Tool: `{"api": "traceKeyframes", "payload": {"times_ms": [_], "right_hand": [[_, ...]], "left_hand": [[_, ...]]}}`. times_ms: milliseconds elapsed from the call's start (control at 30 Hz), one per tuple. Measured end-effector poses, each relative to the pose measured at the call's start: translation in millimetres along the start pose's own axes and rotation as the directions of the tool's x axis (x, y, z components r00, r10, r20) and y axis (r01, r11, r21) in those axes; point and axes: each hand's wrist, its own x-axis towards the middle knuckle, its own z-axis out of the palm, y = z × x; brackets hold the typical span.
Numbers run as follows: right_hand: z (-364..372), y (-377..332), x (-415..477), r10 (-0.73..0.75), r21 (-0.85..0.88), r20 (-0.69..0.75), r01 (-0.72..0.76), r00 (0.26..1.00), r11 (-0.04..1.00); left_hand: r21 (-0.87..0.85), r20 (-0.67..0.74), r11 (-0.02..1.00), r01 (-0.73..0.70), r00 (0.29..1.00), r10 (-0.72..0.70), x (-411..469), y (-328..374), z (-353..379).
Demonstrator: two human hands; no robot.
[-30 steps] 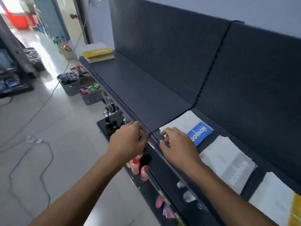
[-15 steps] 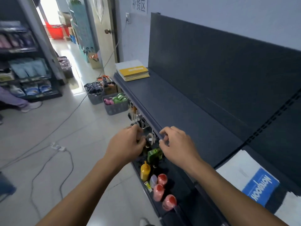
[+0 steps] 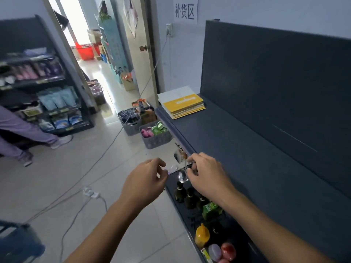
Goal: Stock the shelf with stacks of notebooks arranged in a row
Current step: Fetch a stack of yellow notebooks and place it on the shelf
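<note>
A stack of notebooks with a yellow and white cover lies at the far left end of the dark shelf. My left hand hovers over the floor just off the shelf's front edge, fingers loosely curled, holding nothing. My right hand is beside it at the shelf's front edge, fingers curled and empty. Both hands are well short of the stack. The long stretch of shelf between my hands and the stack is bare.
A lower shelf under my hands carries dark bottles, a green carton and sauce bottles. Grey baskets of goods sit on the floor by the shelf's end. Cables and a power strip cross the floor. A person's legs are at left.
My view has swung left along the shelf. The blue, grey and yellow notebooks laid on the right have left the frame, and the far yellow stack has come closer. Both hands stay empty.
</note>
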Motion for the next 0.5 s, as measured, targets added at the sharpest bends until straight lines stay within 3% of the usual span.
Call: {"api": "traceKeyframes", "payload": {"times_ms": [267, 500], "right_hand": [[24.4, -25.9, 101.1, 0.036, -0.044, 0.015, -0.035, 0.999, 0.998], [52.1, -54.4, 186.9, 0.143, -0.085, -0.013, -0.144, 0.990, 0.986]], "left_hand": [[-0.052, 0.011, 0.999, 0.006, 1.000, -0.005, 87.9, -69.6, -12.8], [-0.065, 0.055, 0.989, -0.134, 0.989, 0.138, 189.7, -132.6, -18.8]]}}
